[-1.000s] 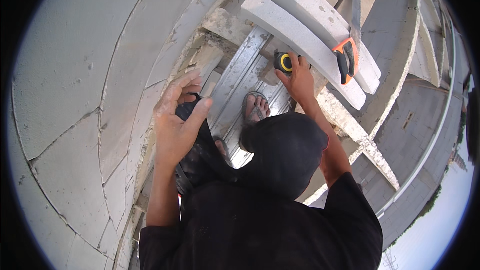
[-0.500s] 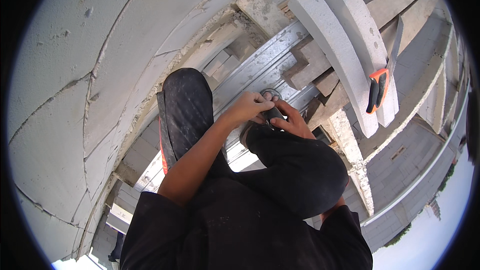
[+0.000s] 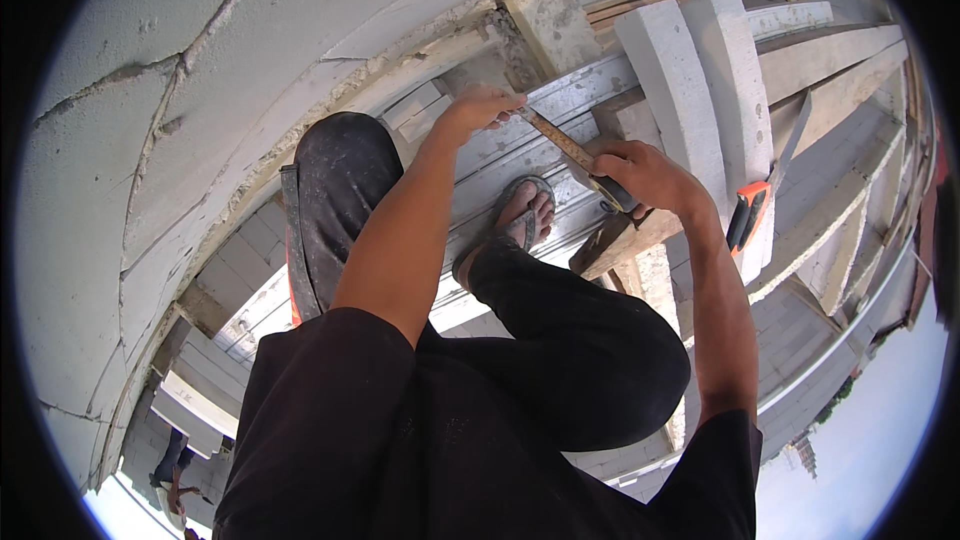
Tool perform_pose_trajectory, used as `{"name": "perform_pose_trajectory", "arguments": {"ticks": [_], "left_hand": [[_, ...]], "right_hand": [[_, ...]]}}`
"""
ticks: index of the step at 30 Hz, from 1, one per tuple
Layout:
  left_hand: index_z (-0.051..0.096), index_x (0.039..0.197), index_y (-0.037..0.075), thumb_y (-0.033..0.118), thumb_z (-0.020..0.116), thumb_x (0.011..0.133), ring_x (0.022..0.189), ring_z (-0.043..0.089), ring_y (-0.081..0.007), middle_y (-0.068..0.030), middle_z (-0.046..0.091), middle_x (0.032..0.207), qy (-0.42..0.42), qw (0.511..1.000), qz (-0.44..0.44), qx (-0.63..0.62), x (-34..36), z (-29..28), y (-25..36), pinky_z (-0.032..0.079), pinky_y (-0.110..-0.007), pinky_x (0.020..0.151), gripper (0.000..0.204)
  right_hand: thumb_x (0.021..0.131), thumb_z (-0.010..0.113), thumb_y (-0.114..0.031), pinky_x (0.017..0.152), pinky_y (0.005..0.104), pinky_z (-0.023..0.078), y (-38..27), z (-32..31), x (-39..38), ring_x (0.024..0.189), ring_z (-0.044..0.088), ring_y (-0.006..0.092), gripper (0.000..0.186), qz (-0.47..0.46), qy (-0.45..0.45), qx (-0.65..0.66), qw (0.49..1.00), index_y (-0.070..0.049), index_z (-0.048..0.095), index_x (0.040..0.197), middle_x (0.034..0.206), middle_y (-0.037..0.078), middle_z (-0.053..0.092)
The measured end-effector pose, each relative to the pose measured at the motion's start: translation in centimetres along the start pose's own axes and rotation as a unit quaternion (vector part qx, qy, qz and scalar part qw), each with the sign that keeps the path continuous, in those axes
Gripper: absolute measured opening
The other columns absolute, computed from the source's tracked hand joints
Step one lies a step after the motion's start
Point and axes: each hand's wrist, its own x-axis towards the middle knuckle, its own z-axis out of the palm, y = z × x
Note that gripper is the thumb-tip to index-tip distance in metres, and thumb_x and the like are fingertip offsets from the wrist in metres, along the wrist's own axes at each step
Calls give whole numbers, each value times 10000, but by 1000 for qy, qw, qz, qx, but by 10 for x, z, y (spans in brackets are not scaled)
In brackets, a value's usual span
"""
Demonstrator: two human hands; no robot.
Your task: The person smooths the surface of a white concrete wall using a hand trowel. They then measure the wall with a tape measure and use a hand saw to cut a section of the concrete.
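Observation:
My left hand (image 3: 478,107) pinches the end of a yellowish tape blade (image 3: 560,140), which runs diagonally down to the dark tape measure case (image 3: 614,195) in my right hand (image 3: 645,172). The hands are apart, over a silvery metal plank (image 3: 575,85) where my right sandaled foot (image 3: 530,215) rests. Just right of the tape, two pale curved-looking blocks (image 3: 665,90) lie side by side; a hand saw (image 3: 750,215) with an orange-and-black handle rests at their right.
A cracked block wall (image 3: 110,200) rises along the left. Timber boards (image 3: 820,70) and rough concrete beams (image 3: 830,220) lie to the right, with a block surface below. Sky shows at the lower right. At the far lower left, another person (image 3: 172,470) is partly visible.
My left hand moved from beside my left knee to the tape, then up and away from my right hand, drawing out the blade. My view has shifted, showing more boards.

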Motion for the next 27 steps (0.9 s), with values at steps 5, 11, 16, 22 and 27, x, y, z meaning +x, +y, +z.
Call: {"name": "perform_pose_trajectory", "arguments": {"ticks": [5,11,16,22,27], "left_hand": [[828,835,22,422,845,887,702,703,-219,-71,748,739,174,977,9,121,40,2,-14,572,-371,739,404],[866,998,102,332,815,871,783,768,-256,-151,808,870,209,963,126,117,40,11,-50,580,-385,786,267],[866,1043,163,304,765,897,908,780,-273,-140,815,976,208,967,111,101,38,16,-59,580,-380,869,228],[855,1108,217,312,697,935,999,770,-304,-145,807,1049,186,968,124,117,44,20,-61,575,-413,922,253],[823,1206,226,283,619,967,1082,741,-353,-163,790,1122,182,964,106,164,34,31,-43,556,-440,994,319]], "right_hand": [[916,586,-545,611,365,662,-67,-49,52,767,770,314,556,63,-2,-110,992,-76,713,1187,1051,183,733],[923,553,-583,577,347,618,-112,-49,89,694,764,311,576,128,-12,-193,973,-93,682,1195,1007,182,746],[942,520,-572,573,336,592,-120,-41,109,676,761,306,547,175,-19,-194,965,-108,680,1182,1000,179,746],[952,506,-581,538,332,562,-127,-35,105,664,758,315,552,183,-12,-228,956,-104,682,1168,1008,184,734],[949,527,-561,531,333,571,-122,-36,98,657,759,318,537,181,1,-218,959,-92,684,1158,1013,190,729]]}}
